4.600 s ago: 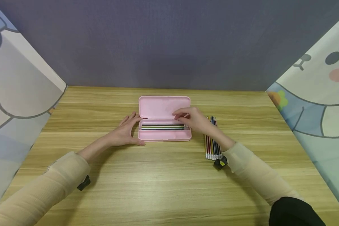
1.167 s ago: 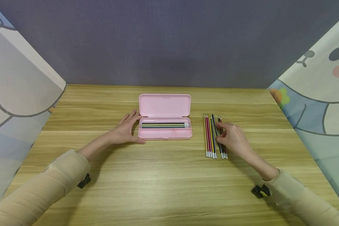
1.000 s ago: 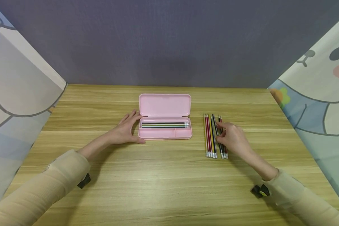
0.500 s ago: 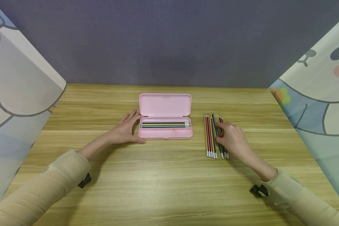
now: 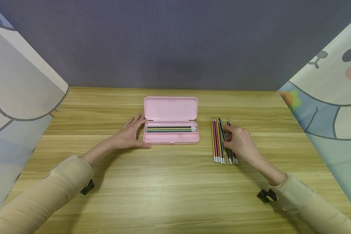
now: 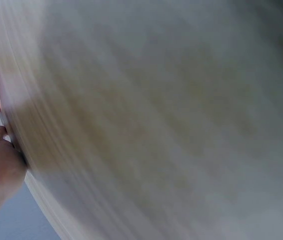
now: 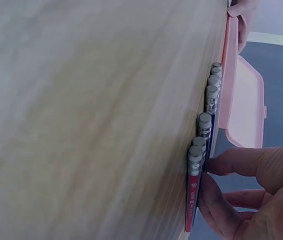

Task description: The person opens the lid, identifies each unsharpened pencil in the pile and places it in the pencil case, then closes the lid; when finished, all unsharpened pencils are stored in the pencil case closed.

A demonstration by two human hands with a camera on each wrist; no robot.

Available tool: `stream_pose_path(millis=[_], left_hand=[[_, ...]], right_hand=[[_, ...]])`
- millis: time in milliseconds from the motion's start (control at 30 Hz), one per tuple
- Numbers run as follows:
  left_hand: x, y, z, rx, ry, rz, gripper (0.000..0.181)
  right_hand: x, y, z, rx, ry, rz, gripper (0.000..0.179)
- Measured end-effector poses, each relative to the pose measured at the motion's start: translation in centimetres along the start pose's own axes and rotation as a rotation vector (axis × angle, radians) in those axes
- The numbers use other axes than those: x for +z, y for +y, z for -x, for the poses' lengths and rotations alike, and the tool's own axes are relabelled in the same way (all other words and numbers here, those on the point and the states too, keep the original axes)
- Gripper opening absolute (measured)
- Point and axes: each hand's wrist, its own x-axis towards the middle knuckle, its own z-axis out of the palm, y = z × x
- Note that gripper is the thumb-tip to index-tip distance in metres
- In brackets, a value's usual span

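Note:
An open pink pencil case [image 5: 161,138] lies mid-table in the head view, several pencils [image 5: 169,129] in its long back compartment. My left hand [image 5: 128,134] rests at the case's left end, fingers spread and thumb at the front corner. Right of the case, a row of yellow, red and dark pencils [image 5: 214,139] lies on the table, eraser ends toward me. My right hand [image 5: 242,142] pinches a dark pencil [image 5: 229,155] between thumb and fingers. A red pencil [image 7: 192,192] lies beside those fingers in the right wrist view; the hand hides part of the rightmost pencils.
The case's lid [image 5: 171,109] stands open toward the back. Its front compartments hold nothing visible. A dark panel [image 5: 175,45] rises behind the wooden table [image 5: 163,188], with printed cartoon panels on both sides.
The right hand has left the case and moved right to the loose pencils. Some now lie apart from the row, at its right. The left hand keeps its place.

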Motion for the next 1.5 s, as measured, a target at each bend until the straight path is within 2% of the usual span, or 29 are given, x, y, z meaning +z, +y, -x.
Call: stream_pose_path(millis=[300, 600, 1000, 1267, 1500], left_hand=[[0.0, 0.0, 0.0, 0.004, 0.001, -0.002, 0.107], [0.1, -0.1, 0.0, 0.002, 0.004, -0.006, 0.107], [0.1, 0.0, -0.1, -0.005, 0.006, -0.008, 0.107], [0.1, 0.0, -0.1, -0.001, 0.009, -0.007, 0.106], [0.1, 0.1, -0.1, -0.002, 0.008, -0.014, 0.107]], right_hand=[[-0.2, -0.1, -0.3, 0.049, -0.034, -0.042, 0.069], [-0.2, 0.0, -0.5, 0.050, -0.048, -0.034, 0.069], [-1.0, 0.2, -0.9, 0.120, -0.115, -0.119, 0.076], [-1.7, 0.9, -1.2, 0.175, -0.158, -0.263, 0.072], [-2.2, 1.4, -1.2, 0.185, -0.164, -0.472, 0.069]])
